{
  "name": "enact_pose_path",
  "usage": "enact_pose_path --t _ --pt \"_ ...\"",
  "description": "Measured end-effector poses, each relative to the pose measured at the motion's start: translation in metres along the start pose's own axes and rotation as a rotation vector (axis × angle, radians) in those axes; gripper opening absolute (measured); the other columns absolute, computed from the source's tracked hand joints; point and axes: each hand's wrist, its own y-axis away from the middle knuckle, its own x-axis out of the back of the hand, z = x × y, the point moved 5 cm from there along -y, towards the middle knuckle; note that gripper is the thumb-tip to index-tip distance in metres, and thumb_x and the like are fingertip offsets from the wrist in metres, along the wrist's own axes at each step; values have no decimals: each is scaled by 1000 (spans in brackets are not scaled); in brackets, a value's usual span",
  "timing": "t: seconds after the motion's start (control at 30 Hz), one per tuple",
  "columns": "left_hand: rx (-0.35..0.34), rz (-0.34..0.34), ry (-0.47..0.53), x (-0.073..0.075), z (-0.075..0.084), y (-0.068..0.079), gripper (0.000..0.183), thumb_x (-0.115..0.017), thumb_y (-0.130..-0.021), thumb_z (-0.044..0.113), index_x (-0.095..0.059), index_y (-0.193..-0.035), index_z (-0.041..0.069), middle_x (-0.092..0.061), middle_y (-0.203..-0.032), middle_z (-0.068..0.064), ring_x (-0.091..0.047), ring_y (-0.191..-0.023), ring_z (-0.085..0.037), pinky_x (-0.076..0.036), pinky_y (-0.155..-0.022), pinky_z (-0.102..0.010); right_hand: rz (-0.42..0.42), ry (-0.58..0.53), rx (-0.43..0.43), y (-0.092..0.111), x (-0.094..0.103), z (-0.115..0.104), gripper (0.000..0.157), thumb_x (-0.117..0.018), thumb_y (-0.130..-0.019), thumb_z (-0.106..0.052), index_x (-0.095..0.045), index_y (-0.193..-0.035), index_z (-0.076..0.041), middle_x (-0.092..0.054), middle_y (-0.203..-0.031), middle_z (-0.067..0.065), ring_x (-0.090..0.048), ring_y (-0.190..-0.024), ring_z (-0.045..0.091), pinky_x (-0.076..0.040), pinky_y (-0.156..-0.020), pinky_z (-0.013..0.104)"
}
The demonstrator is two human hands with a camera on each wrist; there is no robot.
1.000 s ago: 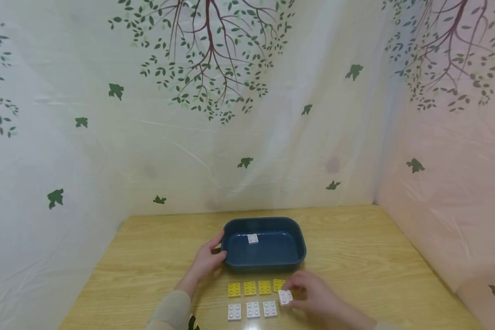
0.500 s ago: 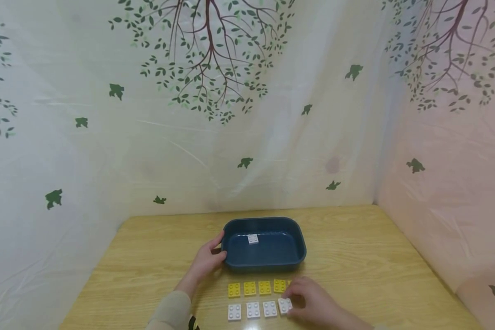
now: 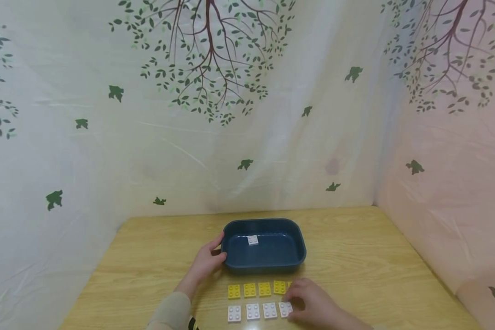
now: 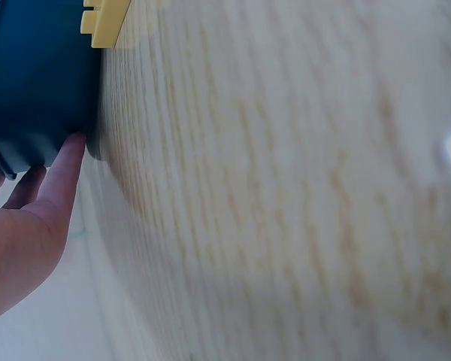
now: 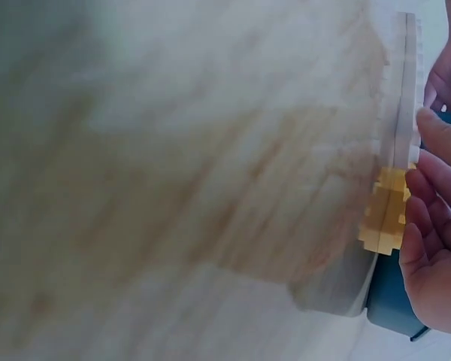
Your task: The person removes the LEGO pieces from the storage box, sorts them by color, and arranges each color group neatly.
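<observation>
My right hand (image 3: 313,302) has thumb and fingertips at a white toy brick (image 3: 284,309), pinching it at the right end of a row of white bricks (image 3: 253,311). In the right wrist view, that hand (image 5: 443,241) partly covers the rows, seen edge-on. Just behind lies a row of yellow toy bricks (image 3: 249,289); its rightmost one is mostly hidden by the right hand. My left hand (image 3: 205,262) touches the left end of a dark blue tray (image 3: 264,268), thumb and fingers spread along its outer wall. One white brick (image 3: 253,240) lies inside the tray.
A light wooden table (image 3: 354,256) bears everything. Pale curtains (image 3: 181,151) with printed branches and leaves hang behind it and on both sides. A small black and yellow item (image 3: 193,323) shows by the left sleeve (image 3: 171,309).
My right hand has brought the white brick forward, towards the person, from near the yellow row into line with the other white bricks. The left hand and the tray stay in place.
</observation>
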Motion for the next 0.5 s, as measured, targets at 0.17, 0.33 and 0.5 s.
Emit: enact_pose_path --t 0.17,0.33,0.5 --pt "4 5 -4 0 -1 -1 64 -62 -91 4 -41 -151 10 -39 -152 -23 -54 -124 -43 -51 -96 -46 -24 -130 -114 -5 4 4 25 -81 -79 -37 -73 -101 -29 -61 -102 -19 -54 -96 7 -50 -85 35" --pt "12 0 6 1 0 -3 64 -62 -92 4 -41 -152 11 -39 -152 -23 -53 -124 -43 -51 -96 -46 -7 -240 -94 -13 11 0 27 -82 -80 -31 -74 -104 -20 -65 -98 -16 -57 -90 4 -51 -78 28" --pt "9 -5 8 1 -2 -5 64 -62 -92 4 -40 -152 10 -38 -152 -23 -53 -124 -44 -51 -96 -46 -11 -340 -79 -24 17 -6 27 -80 -83 -23 -73 -107 -14 -70 -96 -10 -60 -86 8 -53 -74 26"
